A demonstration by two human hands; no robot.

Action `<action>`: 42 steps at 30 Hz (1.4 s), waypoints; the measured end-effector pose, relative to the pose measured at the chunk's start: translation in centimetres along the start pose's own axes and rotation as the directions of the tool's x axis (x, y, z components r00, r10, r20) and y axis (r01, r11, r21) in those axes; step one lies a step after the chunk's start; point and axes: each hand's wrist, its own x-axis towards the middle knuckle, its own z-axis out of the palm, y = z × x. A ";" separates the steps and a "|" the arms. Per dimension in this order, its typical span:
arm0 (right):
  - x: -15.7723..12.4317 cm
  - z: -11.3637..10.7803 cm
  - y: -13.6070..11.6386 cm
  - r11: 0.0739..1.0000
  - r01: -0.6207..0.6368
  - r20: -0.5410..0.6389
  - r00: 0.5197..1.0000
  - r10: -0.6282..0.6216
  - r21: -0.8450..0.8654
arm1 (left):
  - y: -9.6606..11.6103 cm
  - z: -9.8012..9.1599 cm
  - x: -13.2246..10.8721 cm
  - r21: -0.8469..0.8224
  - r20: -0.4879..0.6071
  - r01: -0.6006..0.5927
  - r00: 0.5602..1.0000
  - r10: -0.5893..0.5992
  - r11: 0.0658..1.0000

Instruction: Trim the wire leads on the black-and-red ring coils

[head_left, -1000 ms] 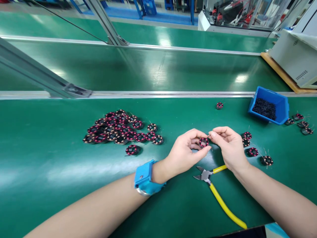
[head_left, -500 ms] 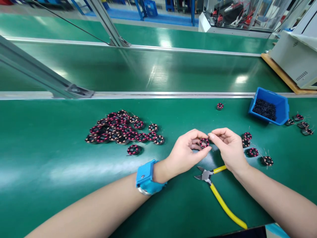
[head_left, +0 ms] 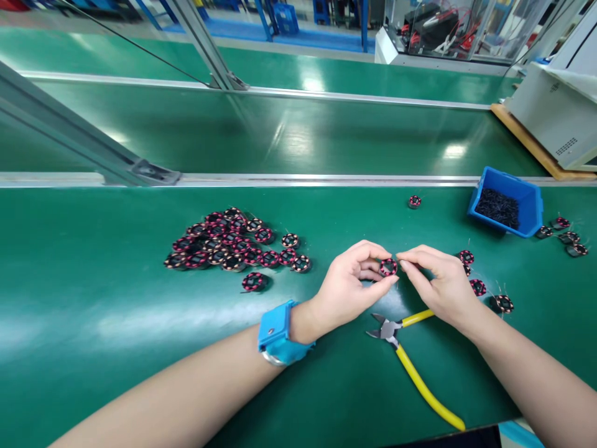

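My left hand (head_left: 357,280), with a blue band on its wrist, holds a small ring-shaped wound coil (head_left: 388,267) between thumb and fingers, its pink-and-black face toward me. Just right of the coil, my right hand (head_left: 436,280) pinches thumb and forefinger together; what sits in the pinch is too small to make out. Yellow-handled side cutters (head_left: 388,330) lie with jaws apart on the green table (head_left: 140,373) below my hands, one handle running toward my right wrist. A pile of similar coils (head_left: 228,239), with thin wire ends, spreads to the left.
A blue bin (head_left: 532,202) of short black tube-like pieces (head_left: 497,208) stands at the back right. Several coils (head_left: 502,303) lie beside my right hand and past the bin; a lone coil (head_left: 415,201) sits farther back. A metal rail (head_left: 326,180) crosses behind.
My right hand has shifted slightly right, away from the coil, covering more of the coils beside it. My left hand keeps its hold on the coil.
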 end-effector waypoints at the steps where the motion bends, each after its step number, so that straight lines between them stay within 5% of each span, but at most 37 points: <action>1: 0.0 0.1 0.0 1.000 0.013 -0.002 1.000 -0.014 -0.024 | -0.1 0.0 0.0 0.004 0.007 -0.015 1.000 0.015 1.000; 7: -0.4 0.7 -0.2 0.991 0.030 -0.022 0.999 -0.033 -0.128 | 0.0 0.0 -0.4 0.054 0.021 -0.045 0.999 0.043 0.998; 15: -0.8 0.9 -0.8 0.998 0.013 -0.036 0.999 -0.015 -0.054 | -0.2 -0.1 -0.3 0.164 -0.009 -0.168 0.985 0.172 0.972; 21: -1.3 1.3 -2.2 1.000 -0.017 -0.031 0.999 0.016 -0.012 | -0.6 -0.6 -0.3 0.379 0.018 -0.371 0.919 0.394 0.848; 28: -1.1 0.5 -1.6 0.980 -0.103 -0.012 0.994 0.106 0.169 | -0.1 -1.2 0.4 0.483 0.045 -0.475 0.852 0.521 0.735; 34: -0.8 0.7 -0.7 0.985 0.024 -0.095 0.995 -0.008 0.171 | -0.3 -1.2 0.3 0.449 0.109 -0.493 0.858 0.502 0.746; 42: -0.5 0.3 -1.1 0.995 0.100 -0.095 0.991 -0.097 0.025 | -0.5 -0.8 -0.3 0.229 0.108 -0.378 0.926 0.362 0.897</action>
